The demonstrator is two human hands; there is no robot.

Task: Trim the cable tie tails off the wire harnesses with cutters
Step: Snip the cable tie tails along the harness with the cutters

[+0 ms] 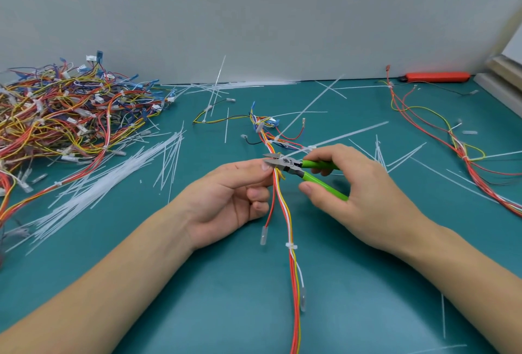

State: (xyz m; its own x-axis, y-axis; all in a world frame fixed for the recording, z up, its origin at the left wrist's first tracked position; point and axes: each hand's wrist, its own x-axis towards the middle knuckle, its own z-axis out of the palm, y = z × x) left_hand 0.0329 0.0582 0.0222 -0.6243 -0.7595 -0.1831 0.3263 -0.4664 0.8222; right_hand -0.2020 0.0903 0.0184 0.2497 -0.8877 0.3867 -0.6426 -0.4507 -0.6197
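At centre, the left hand (231, 195) pinches the wire harness (282, 206) taut so its tie sits still; the right hand (358, 192) grips green cutters (296, 168), blades parted around the tie tail (344, 134) running toward 2 o'clock

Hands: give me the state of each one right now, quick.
Left hand: pinching the red, white and yellow wire harness at the cut point.
Right hand: gripping the green-handled metal cutters, blades open at the harness.
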